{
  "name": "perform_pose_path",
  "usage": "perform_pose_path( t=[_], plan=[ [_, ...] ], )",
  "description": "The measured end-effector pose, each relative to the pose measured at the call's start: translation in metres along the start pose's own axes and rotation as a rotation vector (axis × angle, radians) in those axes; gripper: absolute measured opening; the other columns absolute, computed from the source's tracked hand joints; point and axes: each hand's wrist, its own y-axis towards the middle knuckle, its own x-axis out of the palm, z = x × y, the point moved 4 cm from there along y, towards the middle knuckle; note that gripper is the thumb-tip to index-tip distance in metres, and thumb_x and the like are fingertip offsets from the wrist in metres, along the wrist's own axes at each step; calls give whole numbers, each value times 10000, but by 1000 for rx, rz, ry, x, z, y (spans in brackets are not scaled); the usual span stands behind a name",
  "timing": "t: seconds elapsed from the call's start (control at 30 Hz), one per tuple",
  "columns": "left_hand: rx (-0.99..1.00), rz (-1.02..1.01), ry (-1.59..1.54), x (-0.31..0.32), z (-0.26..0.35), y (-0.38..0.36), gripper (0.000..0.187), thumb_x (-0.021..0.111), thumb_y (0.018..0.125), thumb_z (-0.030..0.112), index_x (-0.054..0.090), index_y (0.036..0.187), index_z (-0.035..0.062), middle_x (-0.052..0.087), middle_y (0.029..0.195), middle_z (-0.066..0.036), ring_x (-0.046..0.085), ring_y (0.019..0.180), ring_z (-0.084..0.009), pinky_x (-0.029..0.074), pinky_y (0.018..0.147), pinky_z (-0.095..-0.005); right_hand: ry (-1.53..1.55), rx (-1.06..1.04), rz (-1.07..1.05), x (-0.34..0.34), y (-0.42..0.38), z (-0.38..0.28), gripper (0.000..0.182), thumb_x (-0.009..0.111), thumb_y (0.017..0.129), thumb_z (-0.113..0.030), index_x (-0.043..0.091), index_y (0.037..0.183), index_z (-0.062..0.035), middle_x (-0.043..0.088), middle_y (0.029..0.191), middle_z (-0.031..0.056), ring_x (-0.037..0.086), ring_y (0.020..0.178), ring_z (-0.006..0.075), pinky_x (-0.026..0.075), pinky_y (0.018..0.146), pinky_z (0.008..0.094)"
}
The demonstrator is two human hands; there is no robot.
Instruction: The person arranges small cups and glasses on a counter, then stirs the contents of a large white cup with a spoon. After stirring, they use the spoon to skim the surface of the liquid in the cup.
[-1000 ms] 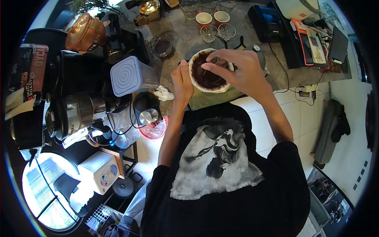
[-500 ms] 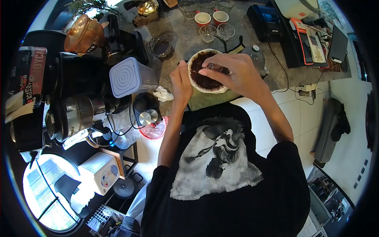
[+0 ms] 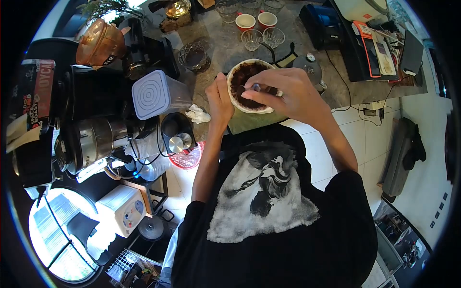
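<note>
A round bowl with a pale rim (image 3: 229, 77) stands at the front of the counter, its inside coated with a dark brown, wet-looking mass (image 3: 241, 77). Against its left side, my left hand (image 3: 221, 101) is closed, thumb up, steadying it; the exact grip is hidden behind my fingers. Over the bowl, my right hand (image 3: 295, 93) pinches an upright slim tool with a rounded metallic end (image 3: 257, 88). The lower part of that tool is out of sight beneath my fingers. A green cloth (image 3: 249, 124) lies under the bowl.
Behind the bowl are clear glasses (image 3: 251, 40) and red-and-white cups (image 3: 245, 22). A dark patterned glass (image 3: 194, 56), a lidded plastic container (image 3: 151, 95), a crumpled tissue (image 3: 198, 114) and a small scale-like device (image 3: 176, 132) sit left. A kettle (image 3: 307, 69) stands right.
My right hand has shifted slightly lower and to the right, over the bowl, with the tool still pinched. My left hand stays at the bowl's side.
</note>
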Motion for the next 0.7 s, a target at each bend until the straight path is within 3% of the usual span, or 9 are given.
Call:
perform_pose_path(
  t=[0.53,0.6,0.7],
  plan=[
    [12,4,1,-1,1,0,462,384,1069,222,500,707,-40,482,569,-41,401,573,-75,331,499,-331,-36,-7,99,-7,14,5,211,792,813,-200,727,896,-17,711,759,82,693,650,184,514,597,268],
    [42,-12,51,-2,-5,0,498,381,1073,278,561,705,-5,514,608,22,425,582,-53,336,515,-279,-17,7,92,-5,15,8,215,786,819,-210,726,900,-20,708,754,86,694,650,184,516,600,269],
    [0,-1,-7,-1,-10,-1,507,376,1075,287,564,701,2,515,606,27,426,581,-50,340,513,-274,-21,48,71,-2,16,15,232,772,835,-234,722,910,-21,707,750,86,696,649,184,519,603,271]
  ],
)
